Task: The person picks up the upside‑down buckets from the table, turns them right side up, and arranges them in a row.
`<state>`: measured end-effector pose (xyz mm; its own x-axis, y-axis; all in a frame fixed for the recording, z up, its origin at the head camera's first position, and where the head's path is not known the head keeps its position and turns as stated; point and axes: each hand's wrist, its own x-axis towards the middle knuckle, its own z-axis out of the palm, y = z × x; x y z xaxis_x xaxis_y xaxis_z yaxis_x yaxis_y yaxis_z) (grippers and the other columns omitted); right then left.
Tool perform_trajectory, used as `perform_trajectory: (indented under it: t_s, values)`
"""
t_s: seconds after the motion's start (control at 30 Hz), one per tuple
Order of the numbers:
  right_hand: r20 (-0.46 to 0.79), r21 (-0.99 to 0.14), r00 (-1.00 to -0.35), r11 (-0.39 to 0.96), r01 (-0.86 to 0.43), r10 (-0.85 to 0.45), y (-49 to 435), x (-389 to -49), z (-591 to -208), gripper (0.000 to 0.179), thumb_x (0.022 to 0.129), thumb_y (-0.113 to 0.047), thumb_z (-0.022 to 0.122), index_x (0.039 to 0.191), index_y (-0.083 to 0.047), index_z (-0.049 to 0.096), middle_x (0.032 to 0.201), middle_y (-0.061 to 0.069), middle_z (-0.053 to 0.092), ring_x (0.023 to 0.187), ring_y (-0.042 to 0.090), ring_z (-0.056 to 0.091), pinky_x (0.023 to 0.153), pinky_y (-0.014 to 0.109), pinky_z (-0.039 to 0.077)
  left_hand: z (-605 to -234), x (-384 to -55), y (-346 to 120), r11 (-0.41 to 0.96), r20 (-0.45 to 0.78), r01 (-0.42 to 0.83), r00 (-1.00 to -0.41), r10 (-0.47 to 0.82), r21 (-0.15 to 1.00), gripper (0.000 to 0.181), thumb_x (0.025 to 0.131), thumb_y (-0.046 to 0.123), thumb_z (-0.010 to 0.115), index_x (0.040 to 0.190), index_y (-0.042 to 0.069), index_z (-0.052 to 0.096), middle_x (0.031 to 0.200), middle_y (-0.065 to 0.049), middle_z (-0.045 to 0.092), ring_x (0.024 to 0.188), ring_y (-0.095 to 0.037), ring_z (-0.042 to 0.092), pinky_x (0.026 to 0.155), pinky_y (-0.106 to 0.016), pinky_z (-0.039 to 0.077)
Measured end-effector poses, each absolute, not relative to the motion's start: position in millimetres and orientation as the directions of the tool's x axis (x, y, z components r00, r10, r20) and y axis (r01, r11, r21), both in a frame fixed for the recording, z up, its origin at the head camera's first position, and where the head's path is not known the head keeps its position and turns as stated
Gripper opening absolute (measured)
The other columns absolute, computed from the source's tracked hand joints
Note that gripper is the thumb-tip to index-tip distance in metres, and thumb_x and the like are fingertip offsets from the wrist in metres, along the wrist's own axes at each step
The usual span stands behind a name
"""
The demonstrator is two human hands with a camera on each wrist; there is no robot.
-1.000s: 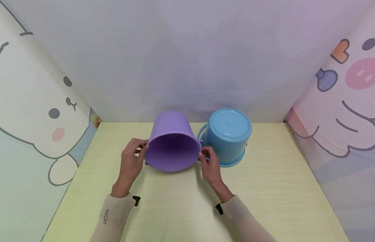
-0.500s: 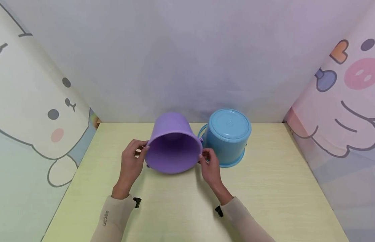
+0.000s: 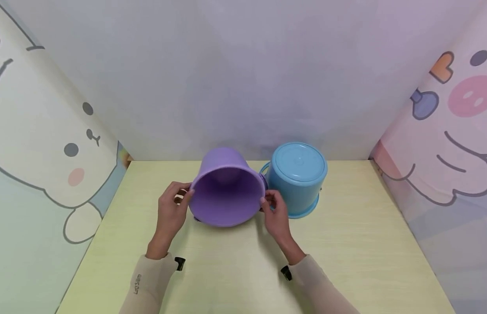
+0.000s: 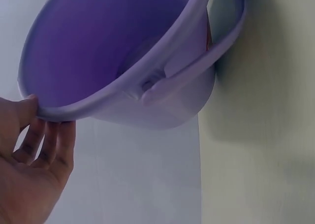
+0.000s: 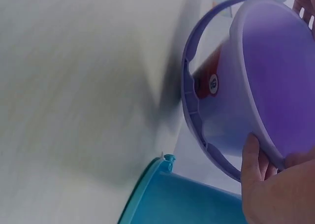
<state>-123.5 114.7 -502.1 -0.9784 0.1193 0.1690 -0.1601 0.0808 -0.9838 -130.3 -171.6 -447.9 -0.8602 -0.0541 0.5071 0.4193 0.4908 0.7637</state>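
The right hand's fingers point(image 5: 250, 160) pinch a purple bucket point(image 5: 275, 76) by its rim point(image 5: 246, 81), handle point(image 5: 188, 93) beside them, blue bucket point(image 5: 192, 199) nearby.

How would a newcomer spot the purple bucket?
Find the table below the back wall. Towards its back, gripped by the left hand and right hand, is the purple bucket, left of the blue bucket. It's tilted, mouth facing the head camera; the blue one stands upside down.

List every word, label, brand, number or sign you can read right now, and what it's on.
Left sleeve: small dark lettering, seems to start "Le"; the rest is too small to read.
Purple bucket: red label with a pale oval mark, too blurred to read.
Blue bucket: no readable text.
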Motion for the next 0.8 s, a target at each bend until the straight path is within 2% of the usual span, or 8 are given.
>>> perform_trajectory:
  t_s: [0.2, 0.37, 0.6, 0.8]
  values:
    - [0.177, -0.982, -0.976, 0.091, -0.166, 0.128, 117.2, -127.1, -493.8, 0.02, 0.105, 0.005, 0.059, 0.124, 0.007, 0.06, 0.109, 0.024, 0.063, 0.089, 0.02, 0.062, 0.078, 0.035, 0.064, -446.2, -128.7, -170.8, 0.439, 0.474, 0.391, -0.876, -0.091, 0.809, 0.015, 0.096, -0.005, 0.073, 0.112, -0.004, 0.075, 0.102, -0.017, 0.07, 0.083, -0.002, 0.06, 0.066, -0.008, 0.051]
    - [0.152, -0.988, -0.98, 0.053, -0.147, 0.13, 115.5, -125.1, -492.0, 0.024, 0.103, 0.009, 0.059, 0.127, 0.006, 0.059, 0.111, 0.024, 0.063, 0.091, 0.017, 0.061, 0.082, 0.039, 0.064, -446.2, -127.3, -170.7, 0.409, 0.426, 0.346, -0.897, -0.122, 0.845, 0.016, 0.097, -0.005, 0.073, 0.113, -0.006, 0.074, 0.104, -0.019, 0.069, 0.083, -0.001, 0.059, 0.062, -0.011, 0.053]
    - [0.154, -0.988, -0.981, 0.037, -0.151, 0.12, 112.6, -120.2, -492.5, 0.027, 0.103, 0.011, 0.057, 0.129, 0.007, 0.057, 0.112, 0.025, 0.062, 0.093, 0.024, 0.063, 0.079, 0.024, 0.062, -444.5, -127.3, -171.7, 0.371, 0.383, 0.313, -0.914, -0.131, 0.874, 0.016, 0.1, -0.002, 0.07, 0.115, -0.007, 0.072, 0.103, -0.019, 0.067, 0.083, -0.005, 0.061, 0.063, -0.015, 0.057]
    - [0.173, -0.985, -0.98, 0.04, -0.169, 0.102, 112.6, -120.0, -487.3, 0.032, 0.101, 0.013, 0.058, 0.133, 0.007, 0.056, 0.115, 0.026, 0.062, 0.097, 0.027, 0.063, 0.079, 0.021, 0.06, -442.4, -127.9, -171.4, 0.336, 0.343, 0.277, -0.927, -0.154, 0.9, 0.017, 0.1, -0.003, 0.069, 0.116, -0.009, 0.071, 0.103, -0.021, 0.066, 0.082, -0.006, 0.063, 0.065, -0.017, 0.06]
